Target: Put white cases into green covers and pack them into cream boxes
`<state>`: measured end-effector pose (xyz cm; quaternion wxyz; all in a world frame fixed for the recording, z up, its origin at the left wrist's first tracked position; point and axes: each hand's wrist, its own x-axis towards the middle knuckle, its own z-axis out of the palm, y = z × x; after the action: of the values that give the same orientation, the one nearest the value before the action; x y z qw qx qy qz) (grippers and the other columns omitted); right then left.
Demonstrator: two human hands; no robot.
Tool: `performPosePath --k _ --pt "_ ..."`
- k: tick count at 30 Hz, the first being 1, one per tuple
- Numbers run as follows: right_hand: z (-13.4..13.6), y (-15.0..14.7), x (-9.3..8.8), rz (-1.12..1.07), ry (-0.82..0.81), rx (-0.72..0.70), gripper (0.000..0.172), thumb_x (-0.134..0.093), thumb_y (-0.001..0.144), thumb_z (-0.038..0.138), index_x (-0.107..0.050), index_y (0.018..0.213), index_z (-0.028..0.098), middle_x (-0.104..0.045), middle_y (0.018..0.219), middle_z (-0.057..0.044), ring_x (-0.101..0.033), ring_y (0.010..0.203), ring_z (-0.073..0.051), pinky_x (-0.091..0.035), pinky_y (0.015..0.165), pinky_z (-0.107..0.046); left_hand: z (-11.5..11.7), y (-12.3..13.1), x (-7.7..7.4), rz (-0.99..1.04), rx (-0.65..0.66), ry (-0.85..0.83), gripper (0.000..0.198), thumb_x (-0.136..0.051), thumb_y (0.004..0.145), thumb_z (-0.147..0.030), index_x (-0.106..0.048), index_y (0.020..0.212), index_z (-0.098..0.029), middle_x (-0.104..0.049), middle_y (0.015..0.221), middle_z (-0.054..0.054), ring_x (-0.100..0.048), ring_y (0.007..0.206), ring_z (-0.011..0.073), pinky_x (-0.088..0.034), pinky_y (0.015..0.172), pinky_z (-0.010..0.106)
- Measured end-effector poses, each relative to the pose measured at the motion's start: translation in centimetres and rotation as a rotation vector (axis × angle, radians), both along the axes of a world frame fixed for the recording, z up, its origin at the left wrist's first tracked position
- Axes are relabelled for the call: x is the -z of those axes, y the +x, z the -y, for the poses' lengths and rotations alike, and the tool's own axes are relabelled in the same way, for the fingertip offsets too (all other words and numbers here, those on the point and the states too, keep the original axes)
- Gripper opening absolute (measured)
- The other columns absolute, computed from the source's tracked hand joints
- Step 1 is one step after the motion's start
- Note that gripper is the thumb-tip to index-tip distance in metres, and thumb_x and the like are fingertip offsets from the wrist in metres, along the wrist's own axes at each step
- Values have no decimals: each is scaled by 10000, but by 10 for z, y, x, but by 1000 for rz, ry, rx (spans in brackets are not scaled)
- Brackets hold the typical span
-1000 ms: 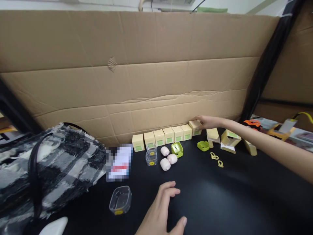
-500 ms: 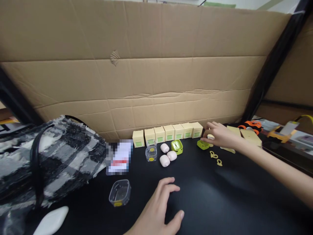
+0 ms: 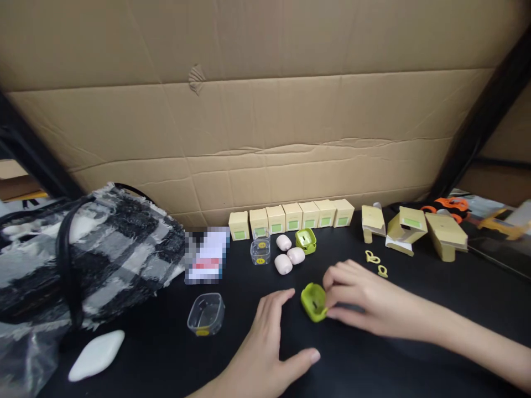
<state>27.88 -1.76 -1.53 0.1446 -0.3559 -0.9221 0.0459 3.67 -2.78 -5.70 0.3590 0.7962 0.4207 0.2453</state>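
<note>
My right hand (image 3: 352, 296) pinches the right rim of a small green silicone-looking case (image 3: 313, 302), whose hollow inside faces up. Beside it, on the left, my left hand (image 3: 271, 342) holds nothing, with thumb and fingers spread apart. A second green case (image 3: 306, 241) lies behind, next to several pale pink rounded pieces (image 3: 284, 263). Two yellowish loop-shaped straps (image 3: 372, 257) rest on the black table to the right. Left of my left hand sits a clear plastic box (image 3: 206, 314) with a yellow sticker, and a similar clear box (image 3: 260, 252) stands farther back.
Several small cream boxes (image 3: 292, 217) line up before the cardboard wall (image 3: 269, 116). Opened cream boxes (image 3: 446, 235) lie at the right, near an orange-handled tool (image 3: 452, 205). A black-and-white checked bag (image 3: 124, 260) and a white diamond-shaped object (image 3: 97, 355) occupy the left.
My right hand has brought the green case from the back right toward my left hand. The opened boxes it covered now show. The view has tilted down slightly.
</note>
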Motion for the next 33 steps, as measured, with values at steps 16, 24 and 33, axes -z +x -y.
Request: performPosePath --k 16,24,33 --pt "-54 109 13 150 47 455 185 -548 798 253 -729 832 231 -714 782 -80 -680 606 -252 -462 517 -332 -3 3 -1 382 84 -299 459 -601 802 -141 -420 1202 -278 -628 1040 23 -623 857 148 -504 729 258" --pt "-48 89 5 -28 -60 411 253 -515 838 441 -656 787 236 -666 623 -37 -627 531 -202 -495 491 -327 -10 4 -11 675 -13 -606 424 -613 855 -403 -501 1209 -199 -672 949 52 -673 815 181 -532 798 359" --pt "5 6 7 -620 -155 113 86 -625 869 216 -641 953 231 -714 881 -20 -690 783 -146 -564 701 -249 -10 9 -14 686 -88 -695 386 -704 803 -259 -598 1165 -179 -728 1085 63 -663 1032 207 -501 887 320"
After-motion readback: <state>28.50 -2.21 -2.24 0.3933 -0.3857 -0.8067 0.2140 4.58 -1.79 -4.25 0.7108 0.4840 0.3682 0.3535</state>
